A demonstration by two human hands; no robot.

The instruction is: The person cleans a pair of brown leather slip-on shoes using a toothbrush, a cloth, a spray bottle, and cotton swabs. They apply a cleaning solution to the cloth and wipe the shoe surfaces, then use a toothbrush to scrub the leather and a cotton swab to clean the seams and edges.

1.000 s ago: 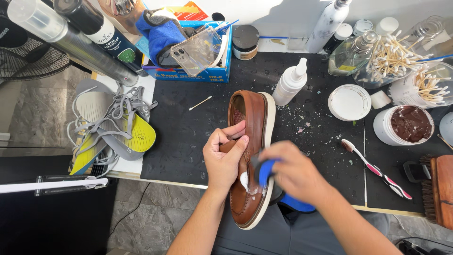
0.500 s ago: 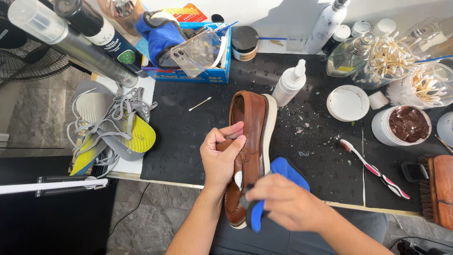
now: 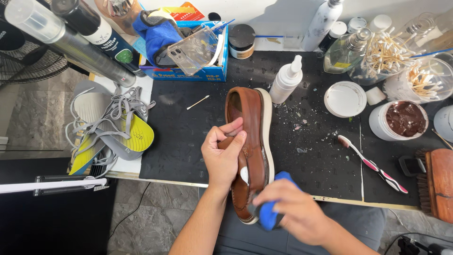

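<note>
The right hand (image 3: 295,208) is nearest, fingers curled tight around a blue cloth (image 3: 270,215) and pressing it against the toe end of a brown shoe (image 3: 250,141). The left hand (image 3: 222,153) grips the shoe at mid-length, fingers wrapped over its left side and thumb bent on top. The shoe lies lengthwise on its side on the black mat (image 3: 179,141) of the surface, toe overhanging the near edge, heel pointing away, white sole to the right.

Right of the shoe, flecks of debris dot the mat, and a pink and white toothbrush (image 3: 373,165) lies slanting. At the right edge sits a wooden brush (image 3: 436,182). Left of the mat, grey laces (image 3: 113,111) are piled over yellow and grey insoles (image 3: 115,141).

Farther back a single cotton swab (image 3: 198,102) lies left of the heel, and a white dropper bottle (image 3: 286,80) stands just right of it. Beyond are a white lid (image 3: 345,98), an open tub of brown polish (image 3: 402,120) and jars of swabs (image 3: 391,56). At the rear a blue box (image 3: 207,73) holds a clear phone case (image 3: 191,49) and a blue glove (image 3: 158,35), with a dark-lidded jar (image 3: 242,41) beside it.
</note>
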